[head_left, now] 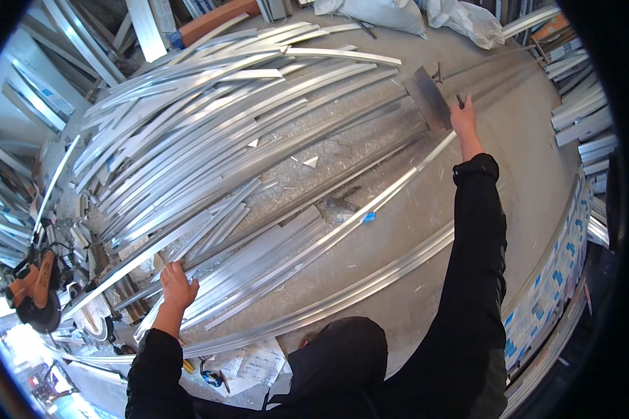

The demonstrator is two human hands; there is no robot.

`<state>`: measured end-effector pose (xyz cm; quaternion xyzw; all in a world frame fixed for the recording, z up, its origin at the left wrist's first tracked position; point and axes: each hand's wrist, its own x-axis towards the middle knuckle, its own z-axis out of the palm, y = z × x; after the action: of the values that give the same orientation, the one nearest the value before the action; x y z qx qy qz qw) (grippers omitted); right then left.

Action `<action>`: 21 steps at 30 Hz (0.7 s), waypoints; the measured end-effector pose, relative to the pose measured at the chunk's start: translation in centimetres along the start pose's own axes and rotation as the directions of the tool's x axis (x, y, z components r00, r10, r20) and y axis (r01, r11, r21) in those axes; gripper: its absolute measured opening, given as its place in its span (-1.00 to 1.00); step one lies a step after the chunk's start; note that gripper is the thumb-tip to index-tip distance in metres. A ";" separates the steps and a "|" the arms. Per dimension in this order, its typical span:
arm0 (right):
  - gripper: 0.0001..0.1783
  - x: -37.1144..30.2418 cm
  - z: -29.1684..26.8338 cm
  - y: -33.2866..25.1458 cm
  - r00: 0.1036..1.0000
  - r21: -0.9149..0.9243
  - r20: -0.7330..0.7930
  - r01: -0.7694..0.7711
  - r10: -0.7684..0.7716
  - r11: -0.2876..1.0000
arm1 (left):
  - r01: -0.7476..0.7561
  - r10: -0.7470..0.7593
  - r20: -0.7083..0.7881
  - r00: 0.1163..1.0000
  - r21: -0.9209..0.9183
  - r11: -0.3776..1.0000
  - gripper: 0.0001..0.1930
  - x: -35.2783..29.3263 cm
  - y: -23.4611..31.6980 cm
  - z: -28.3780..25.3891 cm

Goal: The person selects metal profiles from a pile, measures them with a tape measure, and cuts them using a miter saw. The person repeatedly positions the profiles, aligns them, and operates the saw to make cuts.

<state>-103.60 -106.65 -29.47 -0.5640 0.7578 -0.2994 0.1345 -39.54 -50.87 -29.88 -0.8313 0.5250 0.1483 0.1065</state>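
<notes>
My right hand is stretched far out, its fingers closed around a short dark stick-like thing whose kind I cannot make out. Close beside it stands a tilted dark flat plate. The end of a long silvery metal profile reaches up to this hand; whether they touch is unclear. Nearer to me, my left hand is over the left ends of several metal profiles, thumb apart from the fingers, with nothing seen in it.
An orange-and-black saw with a round blade is at the left. Many loose metal strips cover the far left. A blue-and-white wrapped stack lines the right. Paper drawings lie near me, beside a tape measure. White sacks lie at the back.
</notes>
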 end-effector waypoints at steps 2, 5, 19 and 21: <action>-0.20 0.4 0.5 0.2 0.999 -0.266 0.033 0.017 -0.009 0.964 | 0.006 -0.006 0.025 1.000 0.006 1.000 -0.29 0.1 -0.2 0.0; -0.30 0.7 -0.1 -0.3 0.996 -0.079 0.064 -0.064 0.069 0.995 | 0.006 -0.007 0.095 0.995 0.009 1.000 -0.27 0.2 -0.5 -0.2; -0.69 1.9 1.9 3.6 0.992 0.256 0.009 -0.127 0.129 0.958 | -0.030 0.031 0.103 0.994 -0.014 0.999 -0.26 0.2 -1.0 0.0; -0.77 0.9 1.6 2.9 0.994 0.292 0.101 -0.079 0.052 0.953 | -0.030 0.032 0.098 0.995 -0.022 0.999 -0.27 0.2 -0.9 0.0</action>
<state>-105.27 -107.42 -32.32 -0.5253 0.7159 -0.3782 0.2618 -38.63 -50.68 -29.96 -0.8157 0.5306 0.1959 0.1211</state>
